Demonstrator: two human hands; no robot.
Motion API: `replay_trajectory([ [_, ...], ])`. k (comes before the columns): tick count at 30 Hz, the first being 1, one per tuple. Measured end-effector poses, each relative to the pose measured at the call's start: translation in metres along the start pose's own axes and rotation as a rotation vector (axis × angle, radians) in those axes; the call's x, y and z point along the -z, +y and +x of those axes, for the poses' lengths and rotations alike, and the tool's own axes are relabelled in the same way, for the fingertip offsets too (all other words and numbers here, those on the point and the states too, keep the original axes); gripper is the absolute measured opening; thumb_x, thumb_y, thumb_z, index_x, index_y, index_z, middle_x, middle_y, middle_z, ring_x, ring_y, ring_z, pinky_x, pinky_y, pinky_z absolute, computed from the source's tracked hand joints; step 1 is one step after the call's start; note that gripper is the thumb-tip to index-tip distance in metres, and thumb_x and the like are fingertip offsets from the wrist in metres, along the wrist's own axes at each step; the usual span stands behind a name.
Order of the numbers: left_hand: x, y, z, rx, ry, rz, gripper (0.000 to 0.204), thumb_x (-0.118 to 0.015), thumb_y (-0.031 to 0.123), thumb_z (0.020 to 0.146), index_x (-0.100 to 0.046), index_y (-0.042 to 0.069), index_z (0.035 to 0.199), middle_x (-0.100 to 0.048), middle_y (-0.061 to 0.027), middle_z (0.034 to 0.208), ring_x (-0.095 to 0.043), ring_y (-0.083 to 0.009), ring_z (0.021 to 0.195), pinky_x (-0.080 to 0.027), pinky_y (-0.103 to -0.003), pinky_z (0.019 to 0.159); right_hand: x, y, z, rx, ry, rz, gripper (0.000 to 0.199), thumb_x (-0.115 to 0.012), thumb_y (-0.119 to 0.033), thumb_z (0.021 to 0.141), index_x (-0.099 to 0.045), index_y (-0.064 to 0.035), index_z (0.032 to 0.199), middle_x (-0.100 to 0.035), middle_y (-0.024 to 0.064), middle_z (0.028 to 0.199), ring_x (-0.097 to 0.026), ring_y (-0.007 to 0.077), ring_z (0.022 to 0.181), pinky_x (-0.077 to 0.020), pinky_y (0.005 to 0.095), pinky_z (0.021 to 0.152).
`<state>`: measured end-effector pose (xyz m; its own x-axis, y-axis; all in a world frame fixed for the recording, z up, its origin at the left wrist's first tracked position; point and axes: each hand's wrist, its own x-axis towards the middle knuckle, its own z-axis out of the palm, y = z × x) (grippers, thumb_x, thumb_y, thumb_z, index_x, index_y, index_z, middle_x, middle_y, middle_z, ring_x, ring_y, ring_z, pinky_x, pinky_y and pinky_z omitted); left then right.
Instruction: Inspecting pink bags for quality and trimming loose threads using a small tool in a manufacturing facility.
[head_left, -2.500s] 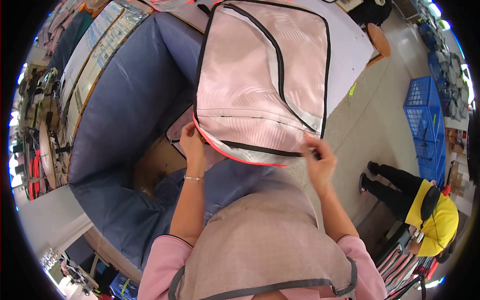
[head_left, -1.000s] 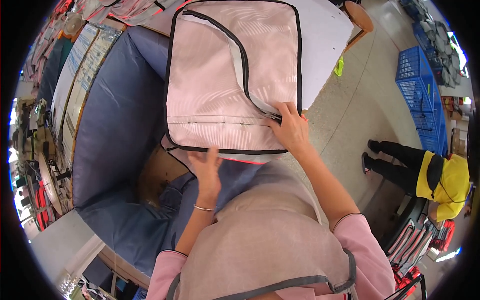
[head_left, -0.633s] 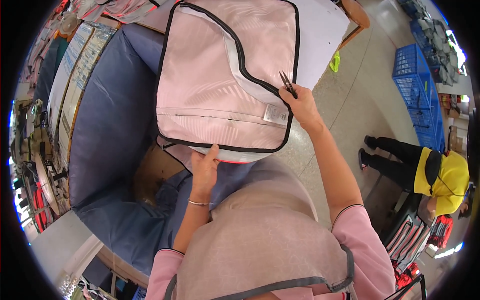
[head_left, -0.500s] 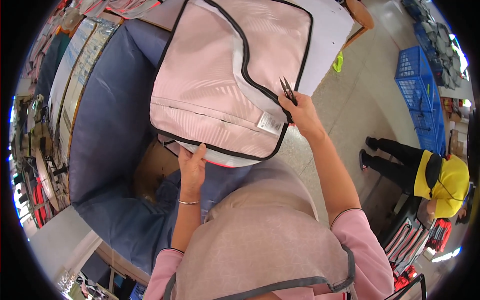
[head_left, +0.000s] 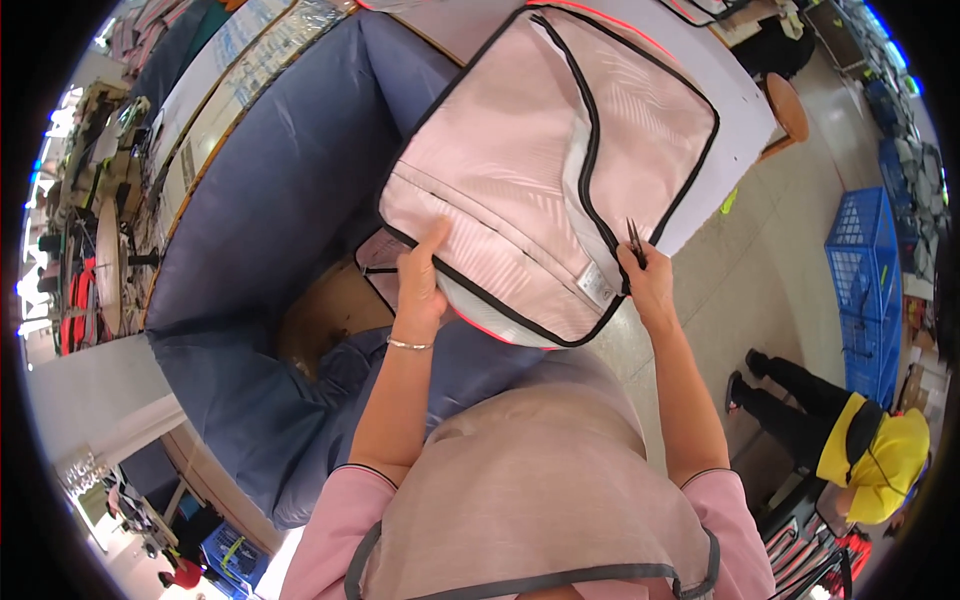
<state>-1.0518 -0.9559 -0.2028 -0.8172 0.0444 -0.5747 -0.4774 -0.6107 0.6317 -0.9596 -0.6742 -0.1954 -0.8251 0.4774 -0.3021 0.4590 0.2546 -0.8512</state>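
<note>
Spread out before me is a pink fabric bag (head_left: 490,140) with black bound edges, seemingly turned inside out. A wavy black strip (head_left: 592,130) beside white lining runs down its face, and a small white label (head_left: 595,284) sits near the lower right corner. My left hand (head_left: 423,280) grips the lower left edge, thumb on top and the other fingers hidden beneath. At the right edge, my right hand (head_left: 650,285) is closed around small dark thread snips (head_left: 634,242), blades pointing up and away. Its fingers also pinch the bag's border by the end of the strip.
Blue-grey cloth (head_left: 270,170) lines a trough left of the bag. A pale tabletop (head_left: 745,130) lies behind, with a brown stool (head_left: 787,108) beyond. Blue crates (head_left: 865,290) stand at right, near a person in a yellow top (head_left: 880,460).
The bag has shifted right in the picture and tilted clockwise, both hands moving with it. My left thumb now lies farther onto the fabric. The surroundings have shifted in view too.
</note>
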Motion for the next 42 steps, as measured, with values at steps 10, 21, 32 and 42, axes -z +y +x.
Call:
replay_trajectory([
  [10,-0.008,-0.008,-0.013,-0.133,-0.084,-0.086,0.047,-0.064,0.003,0.08,-0.048,-0.003,0.123,-0.057,-0.0132,0.117,-0.058,-0.0262,0.103,-0.047,-0.04,0.092,-0.008,-0.052,-0.022,0.133,0.216,0.055,0.035,-0.064,-0.016,0.086,-0.057,-0.0004,0.117,-0.057,0.0003,0.09,-0.049,0.007,0.074,-0.042,0.0215,0.068],
  [21,-0.023,-0.002,-0.056,0.202,-0.348,-0.32,0.045,-0.058,0.005,0.082,-0.047,-0.005,0.124,-0.058,-0.0155,0.118,-0.057,-0.0284,0.109,-0.043,-0.039,0.098,-0.058,-0.125,-0.055,0.534,-0.014,0.018,0.023,-0.066,-0.015,0.085,-0.06,-0.0027,0.104,-0.064,0.0089,0.084,-0.061,0.016,0.071,-0.0491,0.0254,0.066],
  [32,-0.034,-0.013,-0.069,0.317,-0.487,-0.508,0.042,-0.056,0.003,0.083,-0.049,-0.002,0.124,-0.058,-0.0127,0.119,-0.055,-0.0259,0.111,-0.041,-0.039,0.099,-0.063,-0.146,-0.049,0.928,0.116,-0.449,0.017,-0.068,-0.021,0.08,-0.058,-0.0089,0.087,-0.058,0.0055,0.07,-0.058,0.0243,0.063,-0.0456,0.035,0.054],
  [42,-0.036,-0.014,-0.071,0.317,-0.487,-0.524,0.042,-0.056,0.002,0.082,-0.049,-0.001,0.124,-0.058,-0.0119,0.118,-0.055,-0.0256,0.11,-0.042,-0.039,0.099,-0.061,-0.15,-0.05,0.897,0.104,-0.474,0.016,-0.071,-0.017,0.078,-0.062,-0.0056,0.085,-0.06,0.0089,0.07,-0.059,0.0263,0.062,-0.0456,0.035,0.054],
])
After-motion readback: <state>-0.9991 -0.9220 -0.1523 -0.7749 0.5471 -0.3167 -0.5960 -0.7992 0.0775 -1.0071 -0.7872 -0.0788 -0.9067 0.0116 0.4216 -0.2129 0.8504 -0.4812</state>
